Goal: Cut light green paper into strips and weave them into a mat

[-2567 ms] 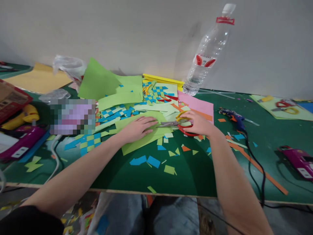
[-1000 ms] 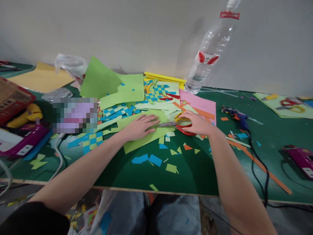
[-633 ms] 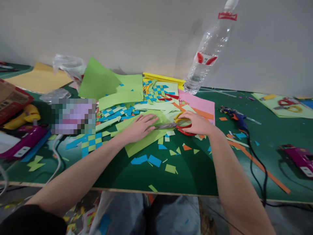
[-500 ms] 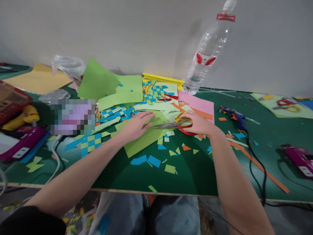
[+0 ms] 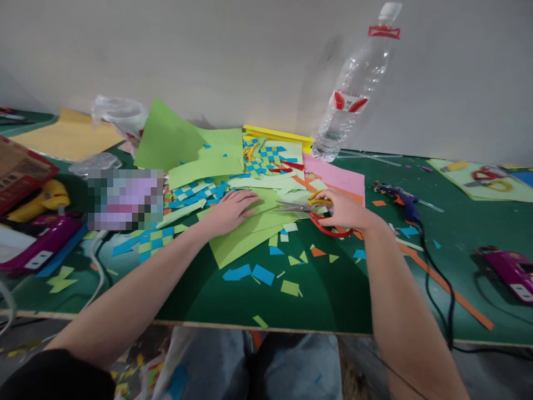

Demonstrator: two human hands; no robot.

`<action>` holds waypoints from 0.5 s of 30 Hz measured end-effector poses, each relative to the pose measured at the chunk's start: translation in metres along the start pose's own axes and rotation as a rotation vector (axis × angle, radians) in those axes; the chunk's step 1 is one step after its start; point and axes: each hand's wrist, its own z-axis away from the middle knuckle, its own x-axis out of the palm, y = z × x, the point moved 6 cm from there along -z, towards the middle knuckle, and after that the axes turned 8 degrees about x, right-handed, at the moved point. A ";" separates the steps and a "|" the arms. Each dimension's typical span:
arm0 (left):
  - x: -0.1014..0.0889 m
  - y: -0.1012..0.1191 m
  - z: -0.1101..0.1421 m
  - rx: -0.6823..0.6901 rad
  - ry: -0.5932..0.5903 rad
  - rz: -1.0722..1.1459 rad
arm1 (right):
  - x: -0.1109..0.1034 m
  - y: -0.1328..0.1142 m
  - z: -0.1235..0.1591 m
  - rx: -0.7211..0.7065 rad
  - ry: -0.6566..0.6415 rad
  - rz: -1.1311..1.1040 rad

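Note:
My left hand (image 5: 228, 211) lies flat, fingers stretched, on a green paper sheet (image 5: 245, 234) in the middle of the green table (image 5: 325, 294). My right hand (image 5: 345, 210) grips the red and yellow handles of a pair of scissors (image 5: 310, 211), whose blades point left over the sheet toward my left fingertips. Woven blue and green paper mats (image 5: 195, 191) and loose paper strips lie just behind both hands.
A clear plastic bottle (image 5: 353, 89) leans at the wall. A glue gun (image 5: 397, 197) with a black cord lies to the right, a purple device (image 5: 506, 272) at the far right, another (image 5: 37, 244) at the left. Small paper scraps (image 5: 262, 273) dot the table's front.
My right hand has drawn the scissors a little to the right and their handles have spread. My left hand slid slightly left on the green sheet, which shifted with it.

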 end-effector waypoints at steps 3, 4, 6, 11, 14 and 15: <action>0.002 0.002 0.001 -0.059 -0.009 0.018 | 0.000 -0.001 0.000 0.009 0.015 0.026; 0.002 0.002 0.001 -0.074 -0.012 0.022 | 0.001 -0.003 0.000 0.014 0.013 0.039; 0.002 0.004 0.001 -0.092 -0.015 0.027 | 0.002 -0.009 -0.001 0.007 0.010 0.064; 0.001 0.009 0.001 -0.052 -0.024 0.038 | 0.004 -0.017 -0.004 -0.043 0.051 0.087; -0.001 0.014 0.001 0.007 -0.014 0.032 | 0.006 -0.021 -0.005 -0.108 0.056 0.080; -0.002 0.016 0.001 0.029 -0.014 0.030 | 0.007 -0.023 -0.005 -0.134 0.054 0.079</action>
